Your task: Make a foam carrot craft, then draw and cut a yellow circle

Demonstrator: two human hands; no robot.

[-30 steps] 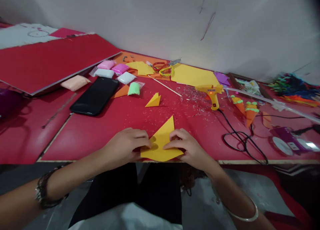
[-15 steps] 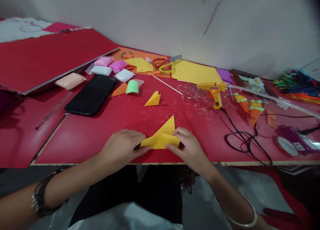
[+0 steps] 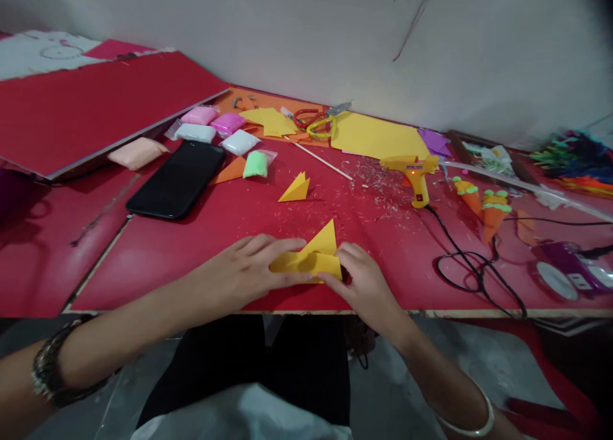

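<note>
One folded yellow paper (image 3: 320, 248) is lying near the front edge of the red surface (image 3: 205, 242), with both its ends being held. The left hand (image 3: 251, 264) is grasping the left part, its thumb lying along the lower edge and its fingers reaching over the top; the grip of the right hand (image 3: 366, 280) is pinching the right end between thumb and curled fingers. One pointed corner is sticking out away from the person. Beyond it, a smaller folded yellow piece (image 3: 295, 189) is resting apart. To the left, a black phone (image 3: 177, 179) is lying near a green packet (image 3: 255, 164). To the right, a yellow glue gun (image 3: 417, 178) is showing a lit red light, and an orange cone (image 3: 493, 224) is lying farther right. Toward the wall, a thin stick (image 3: 320, 159) is lying before a large yellow sheet (image 3: 378, 136).
</note>
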